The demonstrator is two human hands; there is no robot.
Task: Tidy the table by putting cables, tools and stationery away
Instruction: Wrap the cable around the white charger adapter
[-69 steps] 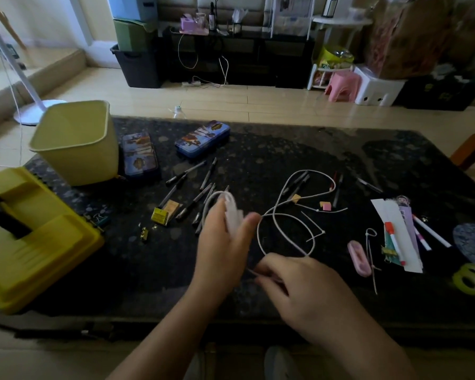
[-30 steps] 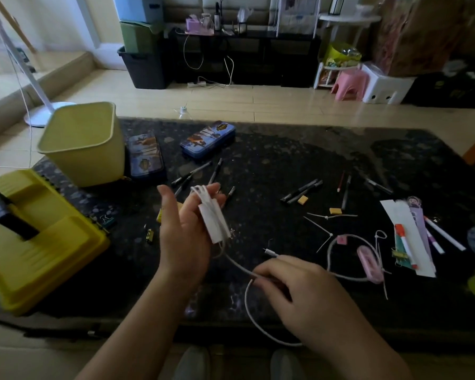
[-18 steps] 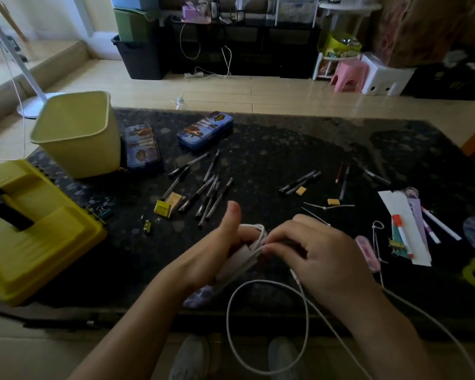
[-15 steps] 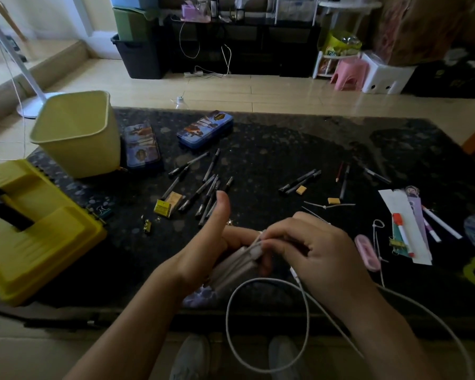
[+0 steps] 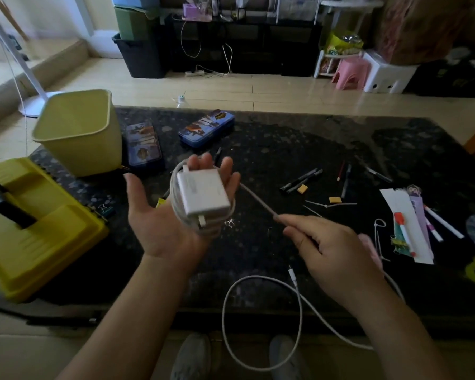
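Head view, dark speckled table (image 5: 285, 144), pale floor (image 5: 258, 89)

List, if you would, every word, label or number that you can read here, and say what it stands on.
None can be read.
White charger, cable wound round it: grey printed patch, too blurred.
Blue pencil tin: lid lettering, too small.
Second pencil tin: lid print, too blurred.
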